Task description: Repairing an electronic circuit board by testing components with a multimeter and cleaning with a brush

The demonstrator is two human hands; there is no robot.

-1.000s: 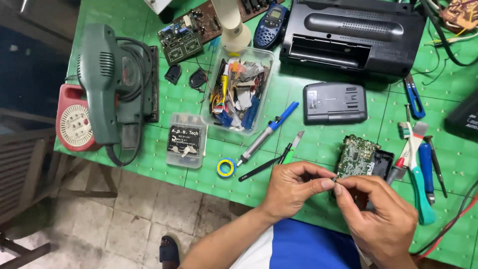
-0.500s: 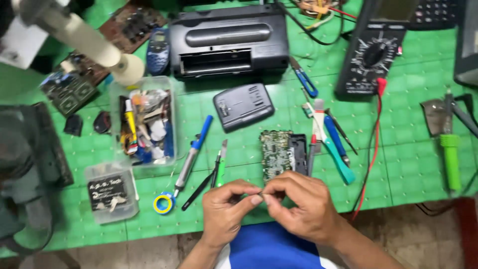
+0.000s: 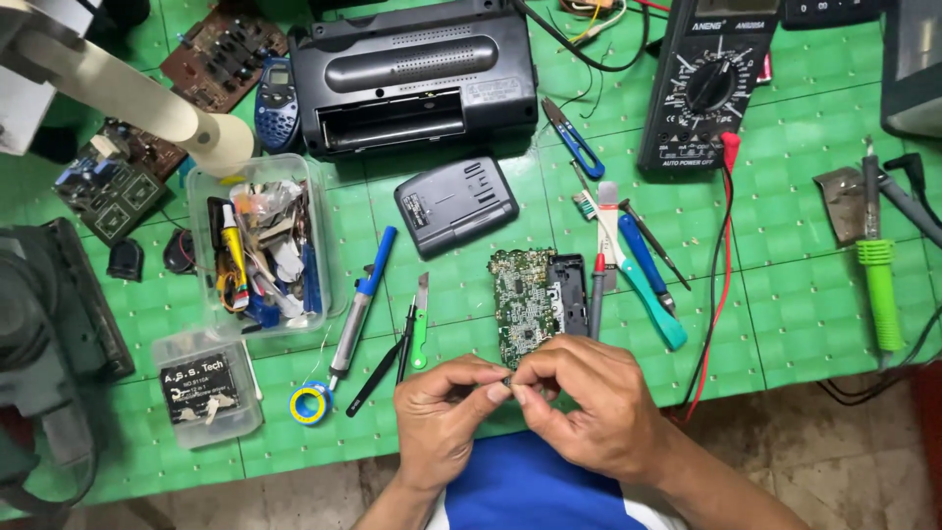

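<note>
Both hands met at the near table edge, fingertips pinched together on a tiny dark component [image 3: 508, 383], too small to identify. Left hand [image 3: 442, 417] curled, thumb and forefinger closed on the part from its side. Right hand [image 3: 589, 407] closed on the same part from the other side, knuckles up. The part sat between the two thumbs, just clear of the green mat [image 3: 785, 245].

Packages and labels: well left of the left hand, a small clear plastic box [image 3: 206, 388] with a black rectangular label bearing white print, lid shut. Beyond it, a taller clear tub [image 3: 257, 250] crammed with mixed tools and scraps. Just left of the left hand, a small roll of blue and yellow tape [image 3: 310, 402]. Beyond the hands, a dark grey battery cover [image 3: 456, 204] carried a small white sticker at one corner. Farther out, a black radio casing [image 3: 412, 74] had a pale rectangular label beside its open bay. Far beyond the right hand, a black multimeter [image 3: 708, 83] showed white lettering ringing its dial.

Directly beyond the fingertips lay a green circuit board [image 3: 520, 304], densely populated, beside a black frame piece [image 3: 569, 294]. Black tweezers [image 3: 378, 373] and a green-handled craft knife [image 3: 420, 329] lay just beyond the left hand; a green-handled soldering iron [image 3: 878, 275] lay well to the right.
</note>
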